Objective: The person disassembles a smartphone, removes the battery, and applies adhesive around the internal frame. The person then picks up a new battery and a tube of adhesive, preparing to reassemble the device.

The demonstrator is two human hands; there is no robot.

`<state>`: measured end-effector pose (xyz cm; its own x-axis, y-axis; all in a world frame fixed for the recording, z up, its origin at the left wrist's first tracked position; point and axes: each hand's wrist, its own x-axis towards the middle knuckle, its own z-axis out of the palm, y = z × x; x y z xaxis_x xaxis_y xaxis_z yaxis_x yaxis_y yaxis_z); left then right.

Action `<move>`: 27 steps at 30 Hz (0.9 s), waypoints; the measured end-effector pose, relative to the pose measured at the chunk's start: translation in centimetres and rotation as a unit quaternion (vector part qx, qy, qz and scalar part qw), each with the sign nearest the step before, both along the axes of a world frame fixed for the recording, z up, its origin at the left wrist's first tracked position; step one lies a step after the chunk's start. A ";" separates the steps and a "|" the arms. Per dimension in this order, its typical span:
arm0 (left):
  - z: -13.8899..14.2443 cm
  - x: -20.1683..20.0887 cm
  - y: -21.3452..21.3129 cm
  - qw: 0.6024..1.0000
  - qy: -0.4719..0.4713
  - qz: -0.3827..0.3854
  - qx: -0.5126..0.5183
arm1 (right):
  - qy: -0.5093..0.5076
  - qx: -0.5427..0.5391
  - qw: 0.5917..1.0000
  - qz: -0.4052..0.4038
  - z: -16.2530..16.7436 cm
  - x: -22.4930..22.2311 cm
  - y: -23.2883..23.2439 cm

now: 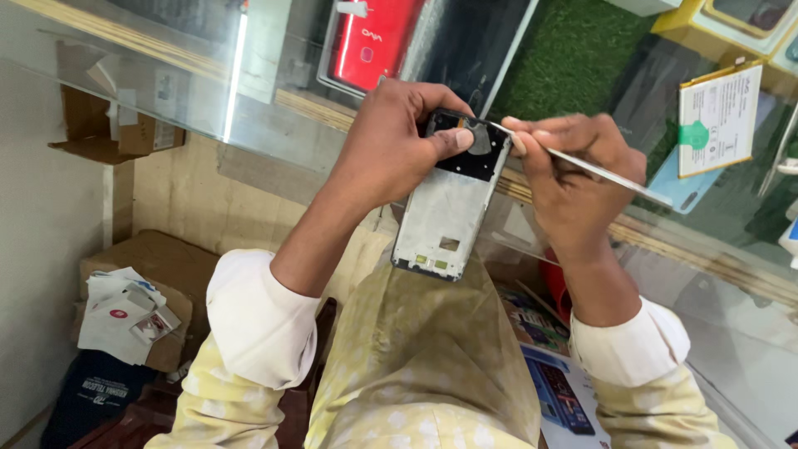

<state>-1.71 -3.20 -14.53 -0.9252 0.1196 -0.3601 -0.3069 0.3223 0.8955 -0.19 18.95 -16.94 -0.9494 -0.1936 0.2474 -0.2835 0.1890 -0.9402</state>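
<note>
My left hand (391, 145) grips the top end of an opened phone frame (447, 212), a grey metal mid-frame with a black upper section, thumb pressed on its upper face. My right hand (573, 170) holds thin metal tweezers (611, 175), their tip touching the top right corner of the frame near the camera area. The frame hangs tilted over my lap, just in front of a glass counter edge.
A glass counter (274, 75) runs across the top with a red phone (378, 41) under it, a flat phone battery (719, 120) and yellow boxes (731, 25) at right. Cardboard boxes (158, 262) with papers sit on the floor at left; printed packets (557, 391) lie at right.
</note>
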 end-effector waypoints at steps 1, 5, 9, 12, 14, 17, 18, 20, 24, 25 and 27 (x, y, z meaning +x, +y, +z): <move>0.0 0.1 0.1 1.000 0.007 -0.001 -0.002 | 0.002 0.004 1.000 0.000 0.1 0.0 0.0; 0.0 0.0 0.1 1.000 0.008 0.001 0.000 | 0.004 0.010 1.000 -0.002 0.3 0.1 -0.1; 0.0 -0.1 0.1 1.000 -0.004 -0.005 -0.023 | 0.013 0.010 1.000 -0.003 0.3 0.0 -0.2; 0.0 0.0 0.1 0.999 0.046 -0.004 0.013 | -0.010 0.006 1.000 -0.008 0.3 0.1 -0.1; 0.1 0.0 0.1 1.000 0.014 -0.005 0.005 | 0.012 0.031 0.999 -0.011 0.4 0.2 -0.1; 0.2 -0.2 0.0 1.000 -0.012 -0.005 -0.006 | 0.040 0.036 0.999 -0.006 0.4 0.0 -0.1; 0.2 -0.3 0.1 1.000 -0.019 -0.007 -0.007 | 0.035 0.036 0.999 -0.007 0.4 0.0 -0.1; 0.3 -0.3 0.2 1.000 0.000 -0.005 -0.005 | 0.016 0.040 0.999 -0.012 0.5 -0.1 -0.1; 0.4 -0.3 0.2 1.000 -0.007 -0.003 -0.011 | 0.037 0.056 0.998 -0.010 0.6 -0.1 -0.2; 0.5 -0.3 0.1 1.000 -0.012 -0.002 -0.015 | 0.035 0.052 0.998 -0.012 0.7 -0.1 -0.2; 0.5 -0.4 0.2 1.000 -0.022 -0.001 -0.022 | 0.031 0.045 0.998 -0.017 0.7 -0.1 -0.1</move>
<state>-2.09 -3.05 -14.03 -0.9079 0.1048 -0.4058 -0.3451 0.3625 0.8657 -0.32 18.81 -16.25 -0.9394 -0.1857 0.2882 -0.3320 0.2824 -0.9000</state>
